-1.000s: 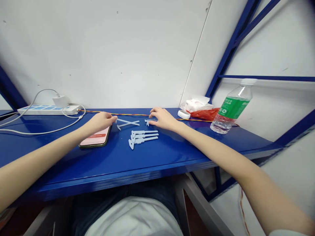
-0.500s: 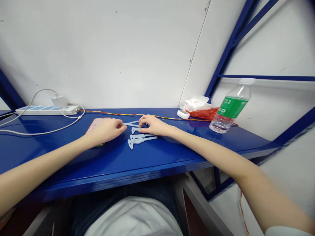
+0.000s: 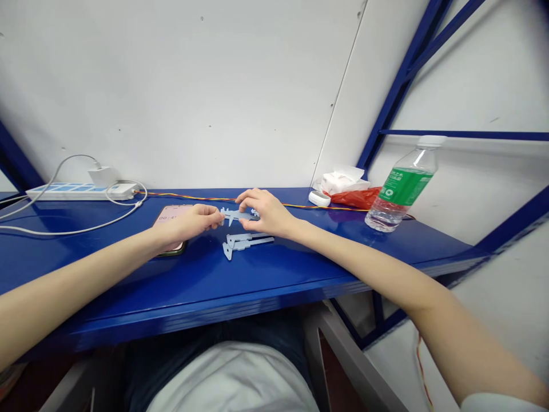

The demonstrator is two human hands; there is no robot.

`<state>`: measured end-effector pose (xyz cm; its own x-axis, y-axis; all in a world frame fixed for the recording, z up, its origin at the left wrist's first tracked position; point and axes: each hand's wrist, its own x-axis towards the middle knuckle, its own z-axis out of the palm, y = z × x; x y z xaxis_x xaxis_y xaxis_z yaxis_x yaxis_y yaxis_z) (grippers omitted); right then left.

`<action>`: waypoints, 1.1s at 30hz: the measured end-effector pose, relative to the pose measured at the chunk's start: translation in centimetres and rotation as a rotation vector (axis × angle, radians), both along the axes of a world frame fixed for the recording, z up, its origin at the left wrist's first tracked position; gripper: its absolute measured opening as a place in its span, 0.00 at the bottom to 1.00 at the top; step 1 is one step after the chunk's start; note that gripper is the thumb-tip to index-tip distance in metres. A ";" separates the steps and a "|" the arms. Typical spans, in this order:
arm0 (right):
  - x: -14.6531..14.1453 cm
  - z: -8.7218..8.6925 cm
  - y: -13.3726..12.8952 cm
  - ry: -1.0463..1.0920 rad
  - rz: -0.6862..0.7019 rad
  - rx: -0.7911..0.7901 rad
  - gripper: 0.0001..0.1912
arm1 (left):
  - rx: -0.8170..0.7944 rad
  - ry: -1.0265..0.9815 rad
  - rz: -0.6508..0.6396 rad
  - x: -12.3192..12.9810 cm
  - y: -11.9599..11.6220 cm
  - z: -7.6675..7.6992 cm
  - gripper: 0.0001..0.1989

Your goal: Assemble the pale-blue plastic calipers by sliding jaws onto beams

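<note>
A pale blue-grey plastic caliper (image 3: 233, 215) lies between my hands, its jaws facing my left side. My left hand (image 3: 193, 222) is closed, thumb and fingers pinching the caliper's left end. Curved about its other part is my right hand (image 3: 271, 213), thumb below and fingers above, which hides some of it. Just in front of the hands, two more calipers (image 3: 249, 244) rest on the blue table, one partly over the other. Under my left forearm is a phone (image 3: 174, 248) with a lit screen showing digits, partly covered.
A power strip (image 3: 77, 192) with a white charger (image 3: 103, 176) and cable stands at the back left. A water bottle (image 3: 403, 186), tissues (image 3: 343, 180), a red bag (image 3: 358, 198) and a small white device (image 3: 319, 198) are at the right. Thin wires (image 3: 193, 198) run along the wall.
One caliper of the group has come away from the other two and is now between both hands. My left hand has closed on its end, and the right hand's fingers have moved up slightly.
</note>
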<state>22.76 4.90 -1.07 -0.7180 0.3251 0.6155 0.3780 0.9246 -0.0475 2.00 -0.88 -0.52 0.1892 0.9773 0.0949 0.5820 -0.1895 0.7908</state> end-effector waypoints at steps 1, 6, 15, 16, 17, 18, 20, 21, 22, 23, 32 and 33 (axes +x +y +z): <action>0.2 0.0 0.4 -0.008 -0.016 -0.017 0.03 | 0.002 -0.005 0.034 -0.2 0.1 0.3 0.15; 2.6 0.4 2.7 -0.087 -0.065 -0.124 0.03 | 0.003 -0.046 0.143 -1.7 0.3 2.0 0.12; 3.3 0.2 2.8 -0.224 -0.126 -0.207 0.12 | 0.135 0.436 0.305 -3.6 1.6 1.2 0.13; 2.9 0.2 2.2 -0.211 -0.093 -0.221 0.12 | 0.179 0.523 0.314 -3.6 1.6 1.1 0.14; 2.5 0.3 1.5 -0.205 -0.054 -0.255 0.12 | 0.220 0.593 0.320 -3.5 1.6 1.0 0.14; 2.1 0.4 0.8 -0.201 -0.012 -0.289 0.12 | 0.253 0.641 0.318 -3.4 1.5 0.9 0.15; 1.5 0.5 -0.4 -0.244 0.065 -0.345 0.11 | 0.282 0.675 0.299 -3.1 1.4 0.8 0.15; 1.2 0.5 -0.9 -0.264 0.087 -0.353 0.11 | 0.285 0.674 0.285 -2.9 1.3 0.7 0.14; 0.9 0.4 -1.2 -0.275 0.094 -0.361 0.11 | 0.284 0.667 0.271 -2.6 1.2 0.6 0.14; 0.8 0.3 -1.3 -0.280 0.089 -0.365 0.11 | 0.282 0.657 0.255 -2.3 1.0 0.5 0.14; 0.5 -0.1 -0.4 -0.275 -0.040 -0.289 0.03 | 0.222 0.632 0.136 -0.7 0.1 0.4 0.18; 0.4 0.0 -0.5 -0.244 -0.037 -0.257 0.03 | 0.191 0.598 0.117 -0.6 -0.1 0.3 0.18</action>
